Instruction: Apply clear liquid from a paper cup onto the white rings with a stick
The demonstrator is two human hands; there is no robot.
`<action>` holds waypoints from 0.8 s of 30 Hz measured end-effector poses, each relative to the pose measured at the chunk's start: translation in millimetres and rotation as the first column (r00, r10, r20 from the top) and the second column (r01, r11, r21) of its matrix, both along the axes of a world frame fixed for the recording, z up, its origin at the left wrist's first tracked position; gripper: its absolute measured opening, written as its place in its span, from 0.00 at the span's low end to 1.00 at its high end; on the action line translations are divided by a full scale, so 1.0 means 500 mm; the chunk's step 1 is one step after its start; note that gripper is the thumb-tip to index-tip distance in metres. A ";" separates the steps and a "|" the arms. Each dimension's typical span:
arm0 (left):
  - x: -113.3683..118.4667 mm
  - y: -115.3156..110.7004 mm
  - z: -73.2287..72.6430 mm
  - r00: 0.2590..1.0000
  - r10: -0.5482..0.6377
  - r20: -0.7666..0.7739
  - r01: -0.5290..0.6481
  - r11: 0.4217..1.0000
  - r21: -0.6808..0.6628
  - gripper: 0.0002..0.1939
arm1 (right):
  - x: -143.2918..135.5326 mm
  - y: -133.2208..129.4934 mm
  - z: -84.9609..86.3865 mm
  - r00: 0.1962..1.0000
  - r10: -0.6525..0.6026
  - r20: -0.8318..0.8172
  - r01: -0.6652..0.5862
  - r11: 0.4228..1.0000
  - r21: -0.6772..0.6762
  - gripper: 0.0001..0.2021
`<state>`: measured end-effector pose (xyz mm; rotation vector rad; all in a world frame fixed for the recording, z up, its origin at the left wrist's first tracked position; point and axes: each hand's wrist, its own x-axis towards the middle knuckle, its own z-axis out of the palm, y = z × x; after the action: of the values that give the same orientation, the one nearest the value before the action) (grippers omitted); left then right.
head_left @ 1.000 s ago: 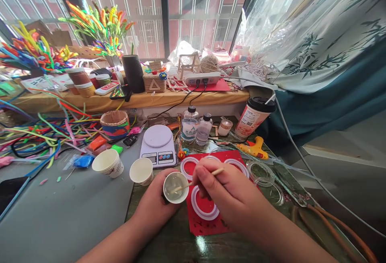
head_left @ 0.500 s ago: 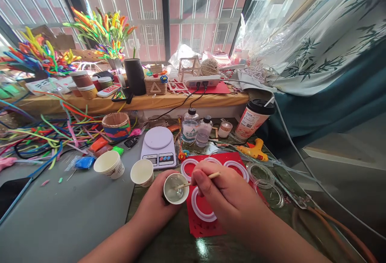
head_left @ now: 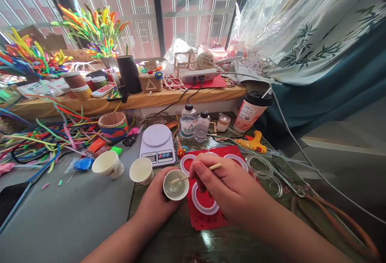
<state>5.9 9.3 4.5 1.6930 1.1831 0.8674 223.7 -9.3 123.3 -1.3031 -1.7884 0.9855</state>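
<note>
Small white paper cup (head_left: 176,185) of clear liquid sits at the green table's (head_left: 181,243) near edge, clasped from below by the left hand (head_left: 157,202). Just right, the right hand (head_left: 229,190) pinches a thin wooden stick (head_left: 193,174) — tip dipped into the cup — above a red sheet (head_left: 208,222) bearing white rings (head_left: 205,206).

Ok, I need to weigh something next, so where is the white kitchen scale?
In the head view, the white kitchen scale sits left of centre on the table, behind the small cup held by the left hand, beside two clear bottles.
</note>
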 end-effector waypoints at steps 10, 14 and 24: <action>0.001 0.001 0.003 1.000 0.007 -0.016 -0.006 1.000 0.021 0.25 | -0.002 0.005 -0.001 0.996 -0.087 0.031 0.086 0.996 0.032 0.22; 0.002 0.000 0.012 1.000 -0.009 -0.005 0.009 1.000 0.013 0.23 | -0.002 0.004 -0.004 0.999 -0.037 -0.007 0.037 0.999 -0.021 0.22; 0.002 0.002 0.008 1.000 0.007 -0.001 -0.007 1.000 0.022 0.23 | 0.000 0.003 -0.004 0.997 -0.047 -0.059 0.044 0.998 -0.051 0.22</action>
<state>7.2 10.1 8.4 1.7077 1.1850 0.8867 223.9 -7.6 121.2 -1.3255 -1.6911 1.0391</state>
